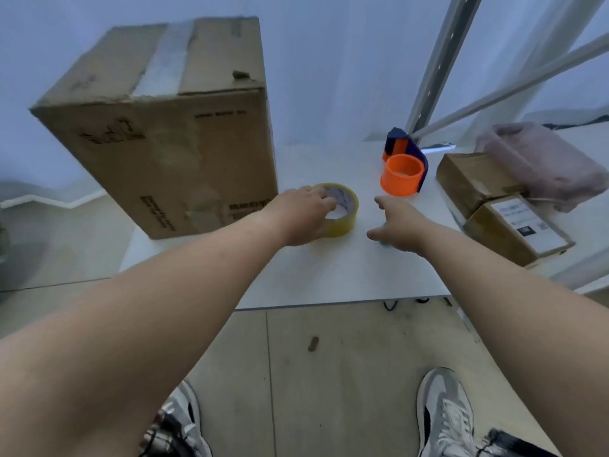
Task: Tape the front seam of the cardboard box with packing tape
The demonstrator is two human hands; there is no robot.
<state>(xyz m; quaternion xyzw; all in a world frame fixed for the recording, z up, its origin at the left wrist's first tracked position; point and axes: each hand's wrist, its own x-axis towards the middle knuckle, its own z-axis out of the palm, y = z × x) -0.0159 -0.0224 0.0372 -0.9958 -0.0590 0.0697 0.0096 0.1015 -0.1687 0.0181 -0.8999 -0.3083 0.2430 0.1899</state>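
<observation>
Head view, looking down over a white table (329, 275). The box (171, 133), a large brown carton, stands at 10 o'clock on the table's left part; a strip of pale tape (164, 61) runs along its top seam, and its front face carries dark print. The tape roll (341, 209), yellowish and lying flat, sits near the centre of view, just beside the box's lower right corner at about 4 o'clock from it. The left hand (303, 216) rests on the roll, fingers curled over its near rim and into the core; whether it actually squeezes the roll cannot be told. The right hand (398, 225) lies at 3 o'clock from the roll, apart from it, with fingers spread and forefinger extended toward 11 o'clock; a small bluish thing shows under its palm, too hidden to identify. An orange and dark blue dispenser (403, 166) stands at 1 o'clock from the roll, well clear of both hands. At 3 o'clock on the table's right part lie two small cartons (494, 206), touching side by side, the nearer one bearing a white label; a pinkish bundle (543, 163) lies behind them. Grey metal struts (441, 61) rise at 1 o'clock. Below the table edge, at 6 o'clock, a tiled floor (329, 374) and two grey shoes (445, 417) are visible.
</observation>
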